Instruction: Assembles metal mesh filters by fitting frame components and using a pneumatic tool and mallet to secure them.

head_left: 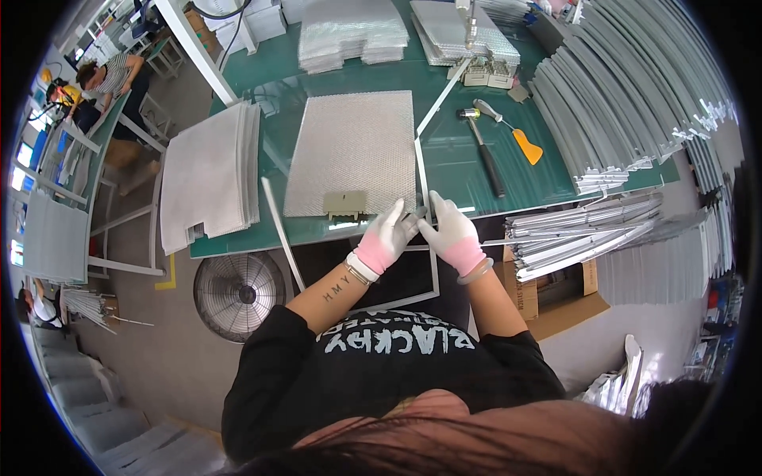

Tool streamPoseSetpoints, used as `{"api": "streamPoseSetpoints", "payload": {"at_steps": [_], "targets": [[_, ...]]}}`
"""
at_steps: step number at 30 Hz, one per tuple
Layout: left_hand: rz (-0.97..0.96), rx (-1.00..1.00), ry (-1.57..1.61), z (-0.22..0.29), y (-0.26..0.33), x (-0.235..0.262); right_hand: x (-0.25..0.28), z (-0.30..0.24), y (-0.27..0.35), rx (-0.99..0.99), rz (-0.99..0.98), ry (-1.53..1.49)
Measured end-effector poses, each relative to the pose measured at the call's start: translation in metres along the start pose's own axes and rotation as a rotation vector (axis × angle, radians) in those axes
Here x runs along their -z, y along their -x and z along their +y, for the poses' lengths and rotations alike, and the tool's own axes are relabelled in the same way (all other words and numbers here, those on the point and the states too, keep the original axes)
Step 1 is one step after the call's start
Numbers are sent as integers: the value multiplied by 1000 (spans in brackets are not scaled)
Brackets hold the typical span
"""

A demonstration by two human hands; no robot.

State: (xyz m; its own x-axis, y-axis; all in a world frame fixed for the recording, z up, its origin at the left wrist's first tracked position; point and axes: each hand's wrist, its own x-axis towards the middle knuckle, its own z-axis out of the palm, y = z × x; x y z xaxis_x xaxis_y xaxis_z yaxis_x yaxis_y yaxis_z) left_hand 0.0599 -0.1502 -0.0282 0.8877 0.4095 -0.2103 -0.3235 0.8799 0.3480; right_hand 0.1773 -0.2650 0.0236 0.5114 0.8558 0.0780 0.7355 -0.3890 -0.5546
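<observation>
- Both gloved hands meet at a pale bar (421, 163) running beside the right edge of the mesh panel (349, 151) and past the near edge of the green worktop (452, 151).
- Left hand (387, 232): its fingers bend in at the panel's near right corner, beside the bar. Whether they grip it or only press, I cannot tell.
- Right hand (454, 232): on the bar's other side, fingers curved toward it. The contact is hidden, so I cannot tell whether they are closed on anything.
- The panel lies flat on the worktop, a beige clip (344, 204) on its near edge. A lower bar (397, 301) adjoins the bar below the worktop's edge; a left bar (279, 222) slants off on the panel's other side.
- The step in hand looks like lining up or fitting the bar at the panel's corner.
- A next move from this pose would seem to call for steadying the bar from both sides, keeping its near part from dipping, and not bending the mesh.
- The hammer (487, 159), screwdriver (487, 109) and orange tool (526, 147) lie to the right, apart from both hands.
</observation>
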Motion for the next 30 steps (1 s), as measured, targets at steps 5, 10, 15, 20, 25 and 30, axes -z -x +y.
{"api": "streamPoseSetpoints", "payload": {"at_steps": [5, 10, 15, 20, 25, 30], "targets": [[-36, -29, 1, 0, -7, -10, -5, 5, -6, -35, 43, 31], [-12, -91, 0, 8, -16, -2, -6, 16, -6, -94, 17, -52], [74, -172, -39, 20, -36, -5, -12, -8, -6, -12, 102, 223], [104, -254, -68, 31, -56, -7, -19, 8, -12, -62, 132, 167], [94, -266, -39, 34, -72, -3, -20, -4, -6, -179, -43, -928], [78, -236, 39, 33, -81, -7, -34, 1, -2, -251, -129, -1396]]}}
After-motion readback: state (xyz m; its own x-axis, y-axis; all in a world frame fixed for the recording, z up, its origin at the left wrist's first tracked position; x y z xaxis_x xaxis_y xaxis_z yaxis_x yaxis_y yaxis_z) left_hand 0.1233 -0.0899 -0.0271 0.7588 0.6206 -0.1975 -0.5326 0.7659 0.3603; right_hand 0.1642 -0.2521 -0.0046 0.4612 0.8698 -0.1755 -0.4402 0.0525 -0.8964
